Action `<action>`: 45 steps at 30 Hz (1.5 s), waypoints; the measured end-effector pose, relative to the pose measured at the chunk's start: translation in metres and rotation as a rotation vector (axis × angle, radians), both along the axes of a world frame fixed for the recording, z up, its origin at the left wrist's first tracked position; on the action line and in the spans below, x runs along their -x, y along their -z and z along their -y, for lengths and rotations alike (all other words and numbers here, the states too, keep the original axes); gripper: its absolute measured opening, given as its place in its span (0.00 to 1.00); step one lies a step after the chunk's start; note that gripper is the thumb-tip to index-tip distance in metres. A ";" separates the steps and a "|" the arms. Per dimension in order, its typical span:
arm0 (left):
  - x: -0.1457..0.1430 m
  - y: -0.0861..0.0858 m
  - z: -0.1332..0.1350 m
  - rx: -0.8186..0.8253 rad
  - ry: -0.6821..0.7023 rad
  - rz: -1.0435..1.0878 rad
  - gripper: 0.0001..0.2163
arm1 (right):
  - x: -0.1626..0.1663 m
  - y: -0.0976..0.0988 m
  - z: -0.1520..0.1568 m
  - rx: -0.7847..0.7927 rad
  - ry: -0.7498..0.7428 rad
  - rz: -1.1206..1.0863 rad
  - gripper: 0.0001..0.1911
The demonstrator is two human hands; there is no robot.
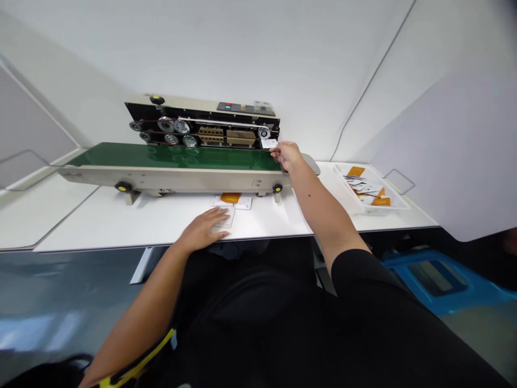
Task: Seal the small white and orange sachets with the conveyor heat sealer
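My right hand [287, 155] is stretched out to the right end of a band sealing machine [202, 126], its fingers pinched on a small white pouch [269, 143] at the machine's intake. The machine's green conveyor belt [173, 156] runs leftward from there. My left hand [204, 229] lies flat with fingers spread on a white pouch [226, 215] near the table's front edge. Beside it lie a few more white pouches [243, 203] and an orange piece [230, 198].
A white tray [346, 189] at the right holds several white pouches and orange pieces [365, 187]. The white table [121, 221] ends in a front edge near my body. A blue crate [438, 280] stands on the floor at the right. White walls enclose the bench.
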State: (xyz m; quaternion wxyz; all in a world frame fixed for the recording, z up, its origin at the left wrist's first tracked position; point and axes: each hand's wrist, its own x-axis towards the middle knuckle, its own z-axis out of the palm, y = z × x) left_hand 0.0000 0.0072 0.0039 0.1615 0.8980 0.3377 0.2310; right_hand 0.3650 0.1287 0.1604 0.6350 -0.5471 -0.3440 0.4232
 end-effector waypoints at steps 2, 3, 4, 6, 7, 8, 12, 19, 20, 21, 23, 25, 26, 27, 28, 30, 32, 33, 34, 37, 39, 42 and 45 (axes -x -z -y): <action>0.000 0.000 -0.001 -0.003 0.009 0.001 0.30 | 0.003 0.003 -0.002 -0.001 -0.021 0.013 0.07; 0.000 0.001 -0.001 -0.006 0.012 -0.004 0.30 | 0.004 0.003 -0.003 -0.003 -0.030 0.019 0.07; 0.000 0.001 -0.001 -0.008 0.015 -0.012 0.30 | 0.006 0.003 -0.003 -0.005 -0.038 0.027 0.08; 0.000 0.002 -0.002 -0.010 0.017 -0.028 0.30 | 0.010 0.003 -0.003 -0.009 -0.049 0.053 0.10; 0.000 0.002 -0.002 -0.010 0.017 -0.032 0.30 | 0.012 0.003 -0.003 -0.011 -0.052 0.076 0.11; 0.000 0.002 -0.002 -0.011 0.016 -0.032 0.30 | 0.013 0.003 -0.002 -0.012 -0.052 0.108 0.12; 0.000 0.002 -0.001 -0.018 0.013 -0.042 0.30 | 0.019 0.008 0.010 -0.086 -0.042 0.321 0.13; -0.002 0.004 -0.003 -0.042 0.011 -0.052 0.31 | 0.038 0.037 0.080 -0.340 -0.058 0.622 0.14; -0.002 0.004 -0.003 -0.046 0.011 -0.045 0.31 | 0.045 0.047 0.092 -0.341 -0.077 0.651 0.14; -0.002 0.003 -0.003 -0.053 0.017 -0.044 0.31 | 0.052 0.059 0.104 -0.339 -0.111 0.683 0.14; -0.001 0.001 -0.002 -0.071 0.038 -0.053 0.33 | 0.067 0.088 0.124 -0.340 -0.215 0.763 0.14; -0.001 -0.002 -0.001 -0.090 0.076 -0.063 0.34 | 0.081 0.119 0.137 -0.352 -0.355 0.877 0.15; -0.001 -0.003 -0.001 -0.097 0.100 -0.062 0.34 | 0.086 0.133 0.141 -0.362 -0.427 0.942 0.17; -0.001 -0.005 0.000 -0.101 0.124 -0.058 0.34 | 0.090 0.145 0.143 -0.376 -0.489 1.005 0.20; 0.000 -0.006 0.000 -0.100 0.148 -0.052 0.34 | 0.093 0.154 0.143 -0.395 -0.534 1.061 0.24; 0.000 -0.007 0.002 -0.079 0.187 -0.038 0.31 | 0.095 0.164 0.142 -0.447 -0.585 1.139 0.29; 0.001 -0.008 0.003 -0.036 0.206 -0.009 0.27 | 0.093 0.167 0.139 -0.502 -0.611 1.170 0.28; 0.002 -0.008 0.004 -0.008 0.207 0.017 0.25 | 0.092 0.166 0.137 -0.522 -0.621 1.176 0.26; 0.003 -0.008 0.004 0.020 0.203 0.053 0.23 | 0.091 0.166 0.136 -0.537 -0.633 1.181 0.25; 0.006 -0.009 0.003 0.088 0.150 0.183 0.18 | 0.090 0.165 0.135 -0.559 -0.647 1.196 0.25; 0.007 -0.010 0.002 0.102 0.091 0.261 0.17 | 0.089 0.166 0.135 -0.557 -0.648 1.203 0.25; 0.008 -0.010 0.002 0.089 -0.016 0.357 0.16 | 0.088 0.168 0.136 -0.544 -0.643 1.194 0.26; 0.009 -0.007 0.005 0.074 -0.139 0.442 0.16 | 0.087 0.168 0.138 -0.541 -0.636 1.170 0.26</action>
